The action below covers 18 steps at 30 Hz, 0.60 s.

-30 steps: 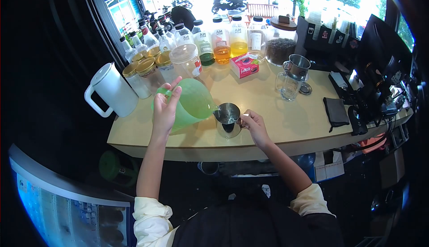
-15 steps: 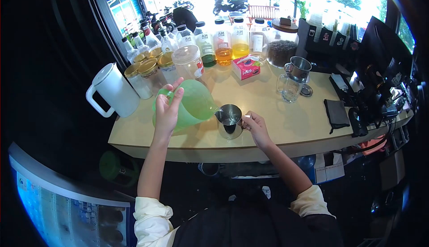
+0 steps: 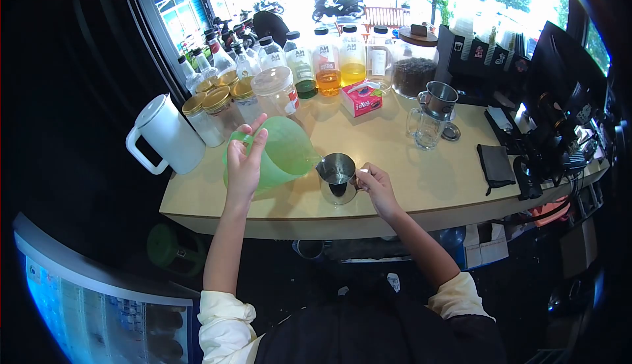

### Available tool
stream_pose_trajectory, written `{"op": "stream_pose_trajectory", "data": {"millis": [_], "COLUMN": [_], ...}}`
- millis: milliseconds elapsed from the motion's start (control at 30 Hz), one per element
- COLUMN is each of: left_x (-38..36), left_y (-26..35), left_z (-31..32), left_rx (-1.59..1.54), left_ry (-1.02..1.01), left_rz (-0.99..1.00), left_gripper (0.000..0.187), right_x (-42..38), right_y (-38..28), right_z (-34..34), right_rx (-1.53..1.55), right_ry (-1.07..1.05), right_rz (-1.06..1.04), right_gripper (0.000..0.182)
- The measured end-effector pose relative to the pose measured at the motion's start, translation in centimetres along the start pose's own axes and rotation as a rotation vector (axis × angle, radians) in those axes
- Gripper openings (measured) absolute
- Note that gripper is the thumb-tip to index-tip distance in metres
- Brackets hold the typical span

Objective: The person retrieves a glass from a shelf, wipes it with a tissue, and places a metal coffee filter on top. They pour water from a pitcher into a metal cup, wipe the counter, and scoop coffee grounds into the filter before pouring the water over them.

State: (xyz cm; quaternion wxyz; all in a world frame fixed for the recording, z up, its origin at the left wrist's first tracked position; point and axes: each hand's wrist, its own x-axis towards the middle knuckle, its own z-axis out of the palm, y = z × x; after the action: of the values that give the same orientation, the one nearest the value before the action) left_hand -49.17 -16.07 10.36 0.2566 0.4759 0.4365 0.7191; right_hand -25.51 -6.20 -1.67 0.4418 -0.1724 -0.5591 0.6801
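My left hand [image 3: 247, 160] is wrapped round the handle of a translucent green pitcher [image 3: 288, 150], which is tilted to the right. A thin stream of clear liquid runs from its lip into a shiny metal milk jug [image 3: 338, 186]. My right hand [image 3: 375, 183] grips the milk jug by its handle on the right side, near the front edge of the counter. The jug looks upright, and some liquid shows inside it.
Lidded jars [image 3: 217, 104] and bottles [image 3: 328, 68] line the back of the wooden counter [image 3: 276, 206]. A white jug [image 3: 168, 133] stands left. Farther right are a pink box [image 3: 362, 99], a glass mug [image 3: 428, 133] under a metal cup [image 3: 440, 97], and a dark monitor [image 3: 563, 81].
Liquid keeps flowing from the tilted pitcher into the milk jug. Both hands hold nearly the same positions; the whole view has shifted very slightly.
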Motion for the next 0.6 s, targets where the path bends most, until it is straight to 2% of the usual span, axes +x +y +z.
{"op": "stream_pose_trajectory", "data": {"millis": [600], "left_x": [-0.04], "left_y": [0.49], "left_z": [0.22], "left_rx": [0.057], "left_ry": [0.016], "left_rz": [0.056], "left_gripper": [0.015], "right_x": [-0.04], "right_y": [-0.05], "right_z": [0.02], "right_rx": [-0.001], "right_ry": [0.002], "right_rz": [-0.001], "right_gripper": [0.024]}}
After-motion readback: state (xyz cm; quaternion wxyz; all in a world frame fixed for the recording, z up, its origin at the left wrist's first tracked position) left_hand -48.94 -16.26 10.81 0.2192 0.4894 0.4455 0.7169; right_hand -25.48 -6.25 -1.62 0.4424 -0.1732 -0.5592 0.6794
